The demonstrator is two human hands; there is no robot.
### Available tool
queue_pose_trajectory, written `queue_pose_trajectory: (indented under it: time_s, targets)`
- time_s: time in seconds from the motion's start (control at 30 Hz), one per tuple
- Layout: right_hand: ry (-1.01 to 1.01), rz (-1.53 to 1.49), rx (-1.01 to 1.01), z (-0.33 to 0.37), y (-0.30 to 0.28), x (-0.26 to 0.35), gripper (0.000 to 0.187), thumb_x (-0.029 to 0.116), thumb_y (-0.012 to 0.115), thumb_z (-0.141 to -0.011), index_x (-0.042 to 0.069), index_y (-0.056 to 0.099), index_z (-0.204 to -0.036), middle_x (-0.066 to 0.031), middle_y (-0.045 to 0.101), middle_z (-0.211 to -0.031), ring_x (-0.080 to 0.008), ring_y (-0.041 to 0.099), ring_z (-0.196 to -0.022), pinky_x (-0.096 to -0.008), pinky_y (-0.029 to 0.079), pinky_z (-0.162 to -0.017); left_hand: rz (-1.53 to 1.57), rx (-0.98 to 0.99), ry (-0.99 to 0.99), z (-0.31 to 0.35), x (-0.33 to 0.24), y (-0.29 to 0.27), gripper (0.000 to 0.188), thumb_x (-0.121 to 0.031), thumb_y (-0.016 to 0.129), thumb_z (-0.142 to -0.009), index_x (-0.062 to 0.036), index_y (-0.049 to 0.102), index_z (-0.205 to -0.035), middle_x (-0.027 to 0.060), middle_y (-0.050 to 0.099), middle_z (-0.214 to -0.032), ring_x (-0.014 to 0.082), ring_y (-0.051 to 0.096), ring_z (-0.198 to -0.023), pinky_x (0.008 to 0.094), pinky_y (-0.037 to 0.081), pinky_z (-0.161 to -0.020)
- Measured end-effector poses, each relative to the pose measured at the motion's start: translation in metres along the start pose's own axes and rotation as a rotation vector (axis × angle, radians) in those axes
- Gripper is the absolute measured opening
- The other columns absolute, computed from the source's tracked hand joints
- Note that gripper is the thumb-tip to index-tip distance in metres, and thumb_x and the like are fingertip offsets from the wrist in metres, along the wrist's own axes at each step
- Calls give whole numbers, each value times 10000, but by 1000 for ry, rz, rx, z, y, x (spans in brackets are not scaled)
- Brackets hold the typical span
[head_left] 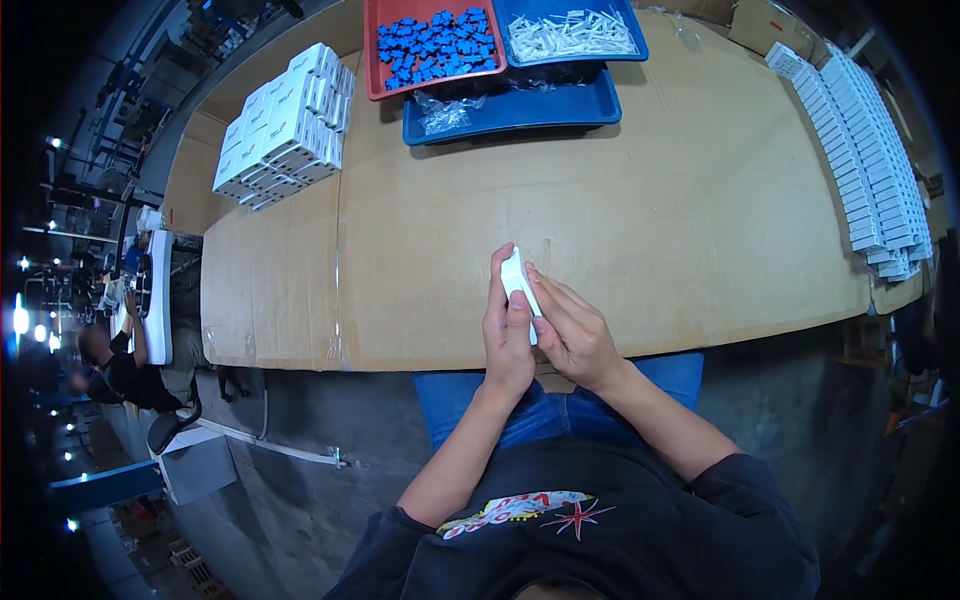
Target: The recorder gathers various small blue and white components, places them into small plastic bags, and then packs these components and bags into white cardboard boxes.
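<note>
Above the front edge of the cardboard-covered table [600, 230], a small flat white plastic piece [516, 276] stands tilted between my two hands. My left hand [508, 330] grips it from the left, with the thumb across its near face. From the other side, my right hand [575, 335] closes on its right edge, fingers pressed along it. Part of the piece is hidden behind my fingers and thumbs, so its exact kind does not show.
At the back stand a red tray [372, 60] of blue plastic parts, a blue tray [640, 45] of white sticks, and a lower blue tray [540, 117] with clear plastic wrap. White boxes [270, 130] are stacked left, white blocks [850, 160] right. A person [135, 365] sits far left.
</note>
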State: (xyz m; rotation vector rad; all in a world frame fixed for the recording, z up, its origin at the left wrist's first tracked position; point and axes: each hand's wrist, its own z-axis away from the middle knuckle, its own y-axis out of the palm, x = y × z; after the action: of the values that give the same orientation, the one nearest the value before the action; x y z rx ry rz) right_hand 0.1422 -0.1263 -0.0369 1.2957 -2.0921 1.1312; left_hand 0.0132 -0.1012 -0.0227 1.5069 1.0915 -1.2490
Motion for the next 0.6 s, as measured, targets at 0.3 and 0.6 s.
queue_pose_trajectory:
  time_s: [0.3, 0.6]
  targets:
    - [20, -92, -10, 1, -3, 0, 467, 136, 628, -1016, -143, 578, -1387, -328, 602, -1418, -450, 618, -1310, -449, 532, -1072, 27, 14, -3, 1, -1, -5, 713, -509, 414, -1112, 12, 331, -1592, 112, 526, -1381, 187, 522, -1254, 318, 405, -1093]
    - [897, -842, 32, -15, -22, 18, 585, 375, 538, -1114, -13, 460, -1546, -169, 610, -1411, -185, 607, -1251, -359, 515, -1046, -21, 44, 61, -2, 6, -7, 1078, -564, 679, -904, -40, 127, -1668, 222, 415, -1568, 321, 439, -1435, 463, 307, -1221]
